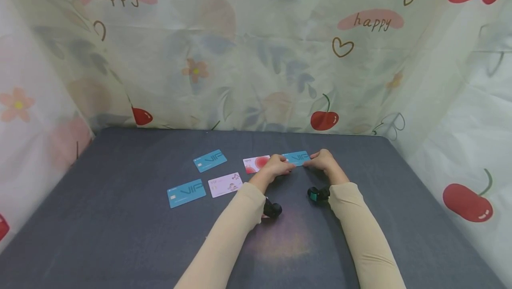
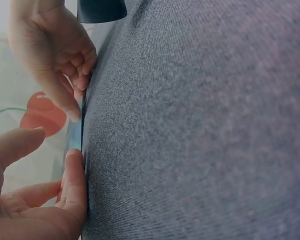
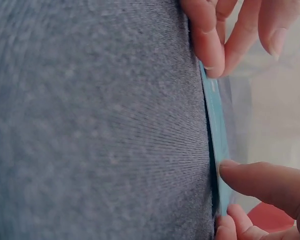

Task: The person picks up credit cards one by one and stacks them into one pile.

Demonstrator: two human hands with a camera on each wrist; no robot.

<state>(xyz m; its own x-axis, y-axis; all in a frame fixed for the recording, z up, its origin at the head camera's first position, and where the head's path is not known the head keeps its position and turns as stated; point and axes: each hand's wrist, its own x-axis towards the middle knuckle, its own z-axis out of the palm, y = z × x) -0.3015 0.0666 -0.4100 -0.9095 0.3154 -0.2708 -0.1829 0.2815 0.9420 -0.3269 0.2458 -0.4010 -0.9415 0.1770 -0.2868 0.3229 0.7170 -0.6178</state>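
Observation:
A blue VIP card (image 1: 297, 158) lies at the right end of the back row, between both hands. My left hand (image 1: 278, 165) touches its left end with the fingertips; in the left wrist view the thumb (image 2: 20, 146) is raised off the card. My right hand (image 1: 323, 160) pinches the card's right end. In the right wrist view its thumb (image 3: 250, 176) lies on the card's top face, and the other fingers (image 3: 237, 220) are at the edge. A pink and white card (image 1: 256, 163) with red circles lies just left, partly hidden by my left hand.
Another blue VIP card (image 1: 210, 160) lies farther left in the back row. In front lie a blue VIP card (image 1: 186, 193) and a pale pink VIP card (image 1: 226, 185). The dark grey cloth table (image 1: 120, 235) meets a printed curtain (image 1: 240, 80) behind.

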